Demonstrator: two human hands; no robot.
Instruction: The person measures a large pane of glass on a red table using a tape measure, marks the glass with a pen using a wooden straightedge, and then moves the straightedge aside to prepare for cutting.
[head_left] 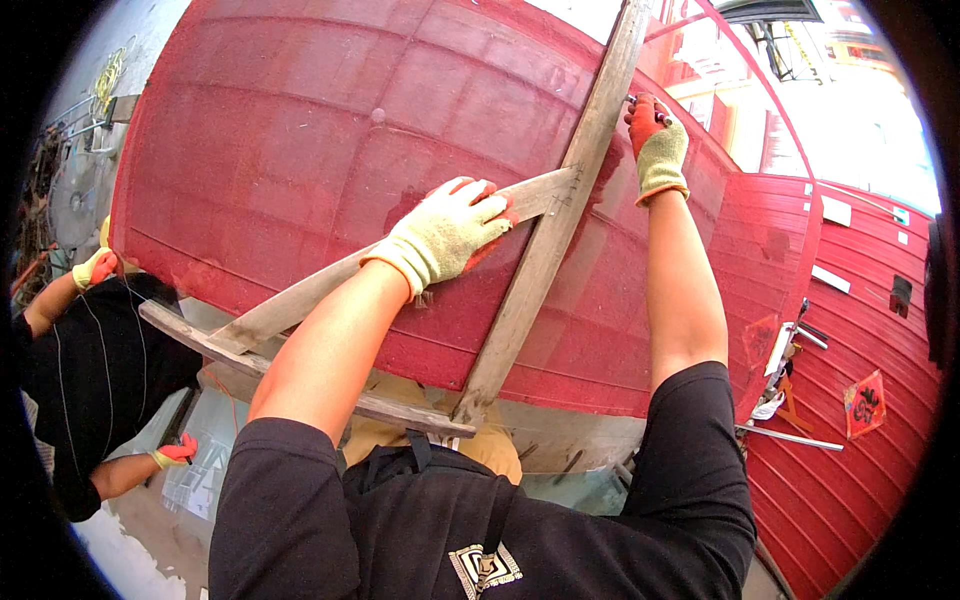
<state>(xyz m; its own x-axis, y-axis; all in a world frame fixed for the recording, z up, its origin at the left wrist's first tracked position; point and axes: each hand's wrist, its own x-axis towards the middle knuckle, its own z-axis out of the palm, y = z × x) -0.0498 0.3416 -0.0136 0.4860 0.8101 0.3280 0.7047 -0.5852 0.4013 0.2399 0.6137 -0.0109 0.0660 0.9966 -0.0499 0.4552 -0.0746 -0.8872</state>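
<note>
A large wooden T-square [525,285] with a diagonal brace lies across a broad, shiny red sheet [290,130], whose surface looks glassy and reflects the surroundings. Its crosspiece [370,405] runs along the near edge, close to my body. My left hand [435,235], in a cream glove with red palm, closes over the brace near where it meets the long bar. Farther off, beside the bar's right edge, my gloved right hand [660,155] is closed around a slim dark tool [662,119]. The tool's kind is too small to make out.
At left, another person in black [100,370] stands by the sheet, one gloved hand [95,268] at its edge. Red corrugated metal panelling [850,420] rises on the right, with metal bars [795,437] beside it. A coiled yellow hose [108,80] lies at far left.
</note>
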